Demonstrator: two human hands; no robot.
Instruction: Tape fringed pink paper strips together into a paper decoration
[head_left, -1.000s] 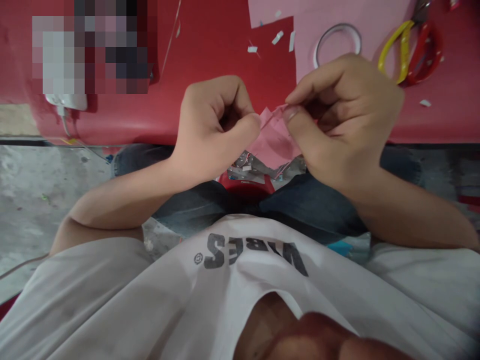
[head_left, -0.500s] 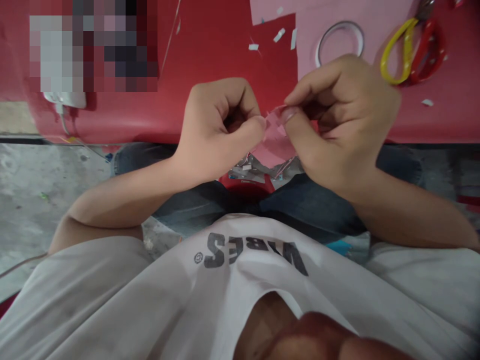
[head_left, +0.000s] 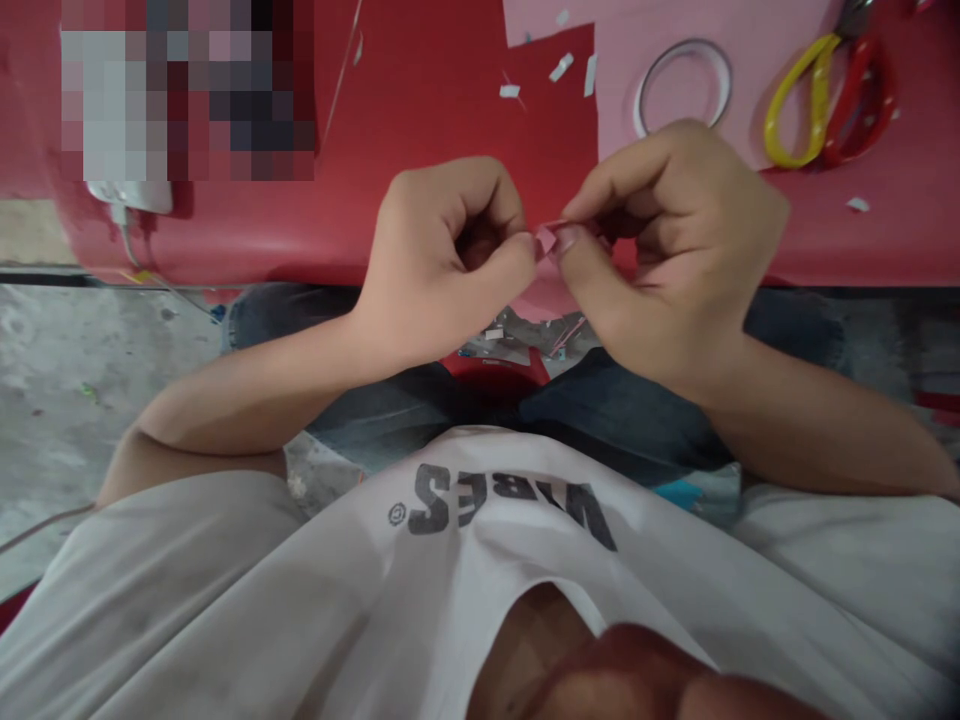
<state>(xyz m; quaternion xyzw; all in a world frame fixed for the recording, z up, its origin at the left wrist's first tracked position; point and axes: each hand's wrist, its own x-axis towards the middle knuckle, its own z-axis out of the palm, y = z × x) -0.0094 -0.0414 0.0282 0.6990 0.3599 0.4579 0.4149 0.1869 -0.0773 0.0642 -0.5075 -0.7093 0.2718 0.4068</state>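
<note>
Between both hands, at the table's near edge, is a piece of pink paper (head_left: 546, 300). Its upper edge is pinched and its lower part hangs down behind my thumbs. My left hand (head_left: 450, 260) is closed, thumb against curled forefinger, gripping the paper's left side. From the other side my right hand (head_left: 675, 250) pinches the same edge between thumb and forefinger, its remaining fingers curled. The two thumb tips are almost together, with a small folded pink bit between them. Fingers hide part of the paper.
A red table (head_left: 420, 90) bears pink sheets (head_left: 622, 60), a roll of tape (head_left: 724, 85), scissors (head_left: 799, 110) with yellow and red handles, and several white scraps (head_left: 561, 67). A white charger with a cable (head_left: 139, 195) lies at the left edge. Scraps litter the floor below.
My hands have drawn slightly closer together, the right moving a little left and down. Less of the pink paper shows between them. Both keep their pinch.
</note>
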